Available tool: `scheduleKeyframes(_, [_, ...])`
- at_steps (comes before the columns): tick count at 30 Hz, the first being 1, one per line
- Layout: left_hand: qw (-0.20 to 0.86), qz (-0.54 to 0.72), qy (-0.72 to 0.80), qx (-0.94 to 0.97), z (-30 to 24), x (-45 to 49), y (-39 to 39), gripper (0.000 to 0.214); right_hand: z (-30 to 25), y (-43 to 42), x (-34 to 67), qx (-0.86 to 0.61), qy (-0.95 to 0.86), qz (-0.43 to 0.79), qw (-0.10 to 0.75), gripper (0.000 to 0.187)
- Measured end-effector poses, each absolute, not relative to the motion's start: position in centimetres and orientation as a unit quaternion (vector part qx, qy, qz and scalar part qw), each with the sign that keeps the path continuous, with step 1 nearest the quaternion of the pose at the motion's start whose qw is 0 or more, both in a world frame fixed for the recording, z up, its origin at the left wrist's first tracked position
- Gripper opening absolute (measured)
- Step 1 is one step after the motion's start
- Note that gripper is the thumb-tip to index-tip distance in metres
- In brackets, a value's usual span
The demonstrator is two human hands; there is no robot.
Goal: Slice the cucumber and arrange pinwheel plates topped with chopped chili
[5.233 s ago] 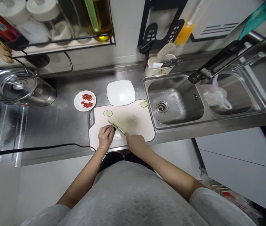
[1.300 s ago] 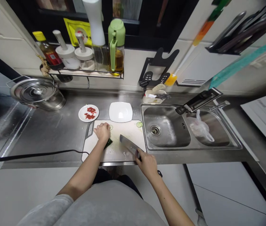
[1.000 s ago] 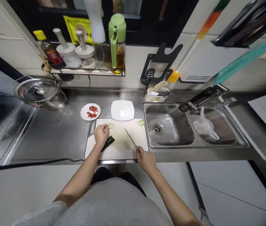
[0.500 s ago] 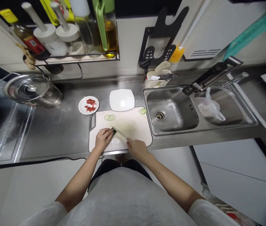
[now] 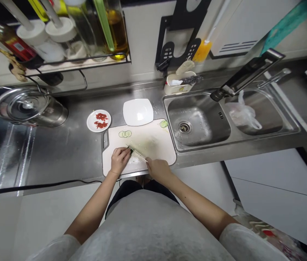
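Observation:
On the white cutting board, my left hand has its fingers closed on a dark green piece of cucumber, mostly hidden beneath them. My right hand grips the handle of a knife, whose blade slants up and left to the cucumber by my left fingertips. A few thin cucumber slices overlap near the board's upper left. A cucumber end piece lies in the upper right corner. Wet streaks mark the board's middle.
Behind the board stand a white square plate and a small round plate holding chopped red bits. To the right is a double sink with a faucet and a plastic bag. A steel pot sits at left.
The view has shifted and tilted slightly. Both hands stay at the board in nearly the same places, and the blade now lies closer to the left fingertips, covering more of the cucumber.

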State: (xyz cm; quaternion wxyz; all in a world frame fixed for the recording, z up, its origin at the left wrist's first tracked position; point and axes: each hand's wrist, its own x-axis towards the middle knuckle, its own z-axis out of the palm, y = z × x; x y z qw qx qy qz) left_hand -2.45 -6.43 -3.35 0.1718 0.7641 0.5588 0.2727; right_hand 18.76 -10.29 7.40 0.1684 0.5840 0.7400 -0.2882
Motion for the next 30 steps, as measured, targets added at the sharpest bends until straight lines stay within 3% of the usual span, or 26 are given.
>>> scheduleKeyframes(24, [0.167,0.255,0.551,0.777,-3.6,-2.5,-6.3,0.019,6.6,-9.5,17.8,0.585,0.735,-0.308,0.15,0.027])
scheduleKeyframes(30, [0.143,0.303,0.518,0.787,-3.9,-2.3,-6.4,0.012,6.6,-9.2,17.3,0.59,0.729,-0.315,0.144,0.026])
